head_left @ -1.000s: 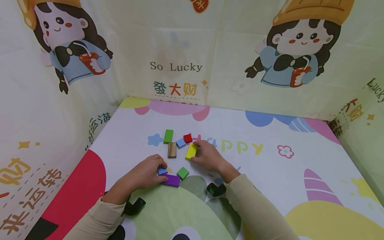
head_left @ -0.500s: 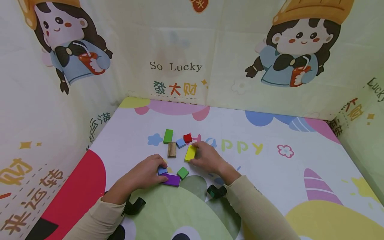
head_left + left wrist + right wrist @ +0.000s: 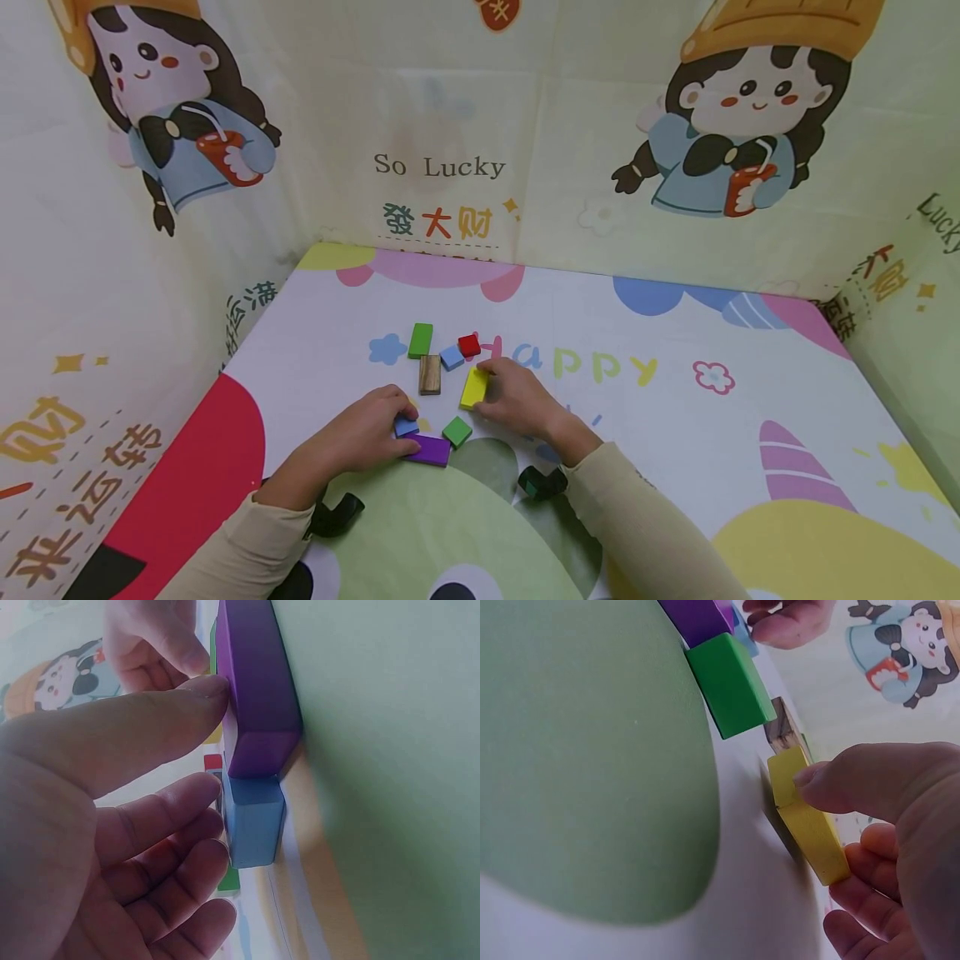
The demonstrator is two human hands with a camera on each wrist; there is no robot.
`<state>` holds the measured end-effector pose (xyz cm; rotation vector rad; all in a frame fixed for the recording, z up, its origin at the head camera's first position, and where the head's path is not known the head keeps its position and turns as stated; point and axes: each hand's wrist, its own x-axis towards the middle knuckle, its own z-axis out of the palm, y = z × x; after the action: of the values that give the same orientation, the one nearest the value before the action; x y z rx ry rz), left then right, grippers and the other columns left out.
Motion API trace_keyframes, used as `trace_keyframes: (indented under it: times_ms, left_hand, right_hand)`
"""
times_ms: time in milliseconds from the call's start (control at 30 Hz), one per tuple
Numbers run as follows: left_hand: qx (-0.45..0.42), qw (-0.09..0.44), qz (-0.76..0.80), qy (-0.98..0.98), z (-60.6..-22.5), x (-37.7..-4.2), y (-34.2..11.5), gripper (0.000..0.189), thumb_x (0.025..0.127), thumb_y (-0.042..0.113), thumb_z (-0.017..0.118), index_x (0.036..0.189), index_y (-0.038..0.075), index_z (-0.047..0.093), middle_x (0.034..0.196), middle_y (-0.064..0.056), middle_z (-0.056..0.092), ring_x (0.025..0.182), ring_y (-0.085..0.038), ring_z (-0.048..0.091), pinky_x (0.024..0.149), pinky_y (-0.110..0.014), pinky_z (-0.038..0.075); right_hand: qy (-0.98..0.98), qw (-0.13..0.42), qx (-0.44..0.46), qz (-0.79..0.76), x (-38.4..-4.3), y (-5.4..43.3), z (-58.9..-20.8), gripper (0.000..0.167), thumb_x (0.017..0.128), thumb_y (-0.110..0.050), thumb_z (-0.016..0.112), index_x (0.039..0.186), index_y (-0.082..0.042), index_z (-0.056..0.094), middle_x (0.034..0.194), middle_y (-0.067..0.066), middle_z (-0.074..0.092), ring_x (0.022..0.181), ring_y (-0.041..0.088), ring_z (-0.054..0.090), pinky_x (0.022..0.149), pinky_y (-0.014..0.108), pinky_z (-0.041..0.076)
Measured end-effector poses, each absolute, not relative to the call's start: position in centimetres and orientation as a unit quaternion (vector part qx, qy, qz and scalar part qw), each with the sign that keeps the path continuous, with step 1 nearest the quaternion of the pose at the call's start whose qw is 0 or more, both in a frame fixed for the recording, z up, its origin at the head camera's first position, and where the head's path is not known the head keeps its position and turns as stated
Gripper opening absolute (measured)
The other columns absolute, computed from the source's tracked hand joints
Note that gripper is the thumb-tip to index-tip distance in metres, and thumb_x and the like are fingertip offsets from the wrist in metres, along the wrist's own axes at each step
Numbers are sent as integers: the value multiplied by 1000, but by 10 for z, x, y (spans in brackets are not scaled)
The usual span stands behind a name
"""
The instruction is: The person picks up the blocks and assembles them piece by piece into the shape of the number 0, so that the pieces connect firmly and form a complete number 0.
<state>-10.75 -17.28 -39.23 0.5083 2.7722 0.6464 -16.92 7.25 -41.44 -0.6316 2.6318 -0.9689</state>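
In the head view my right hand (image 3: 517,400) pinches a yellow rectangular block (image 3: 473,388) by its ends. The right wrist view shows the thumb on one end of that yellow block (image 3: 810,825) and fingertips at the other. My left hand (image 3: 363,433) lies beside a purple block (image 3: 429,451) and a small blue block (image 3: 406,427), which stand against each other. In the left wrist view the thumb touches the purple block (image 3: 259,690), while relaxed fingers lie beside the blue block (image 3: 255,821). Between the hands sits a small green block (image 3: 457,432), close to the purple one.
Farther back stand a green rectangular block (image 3: 421,341), a wood-grain block (image 3: 430,375), a second blue block (image 3: 452,358) and a red block (image 3: 469,346). They are grouped closely on the printed tabletop (image 3: 660,433). Patterned cloth walls (image 3: 570,225) rise around it.
The right hand has brought the yellow block slightly nearer the person and to the left. The left hand and the other blocks have stayed where they were.
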Motion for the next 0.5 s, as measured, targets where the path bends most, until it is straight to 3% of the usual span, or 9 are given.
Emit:
trace_keyframes:
  times_ms: [500]
  left_hand:
    - [169, 123, 225, 952, -395, -109, -172, 31, 81, 22, 85, 103, 6, 70, 108, -3, 60, 102, -21, 57, 89, -37, 53]
  right_hand:
    - [910, 141, -217, -324, -165, 72, -417, 65, 87, -18, 77, 143, -3, 49, 143, 12, 50, 131, 28, 47, 105, 43, 43]
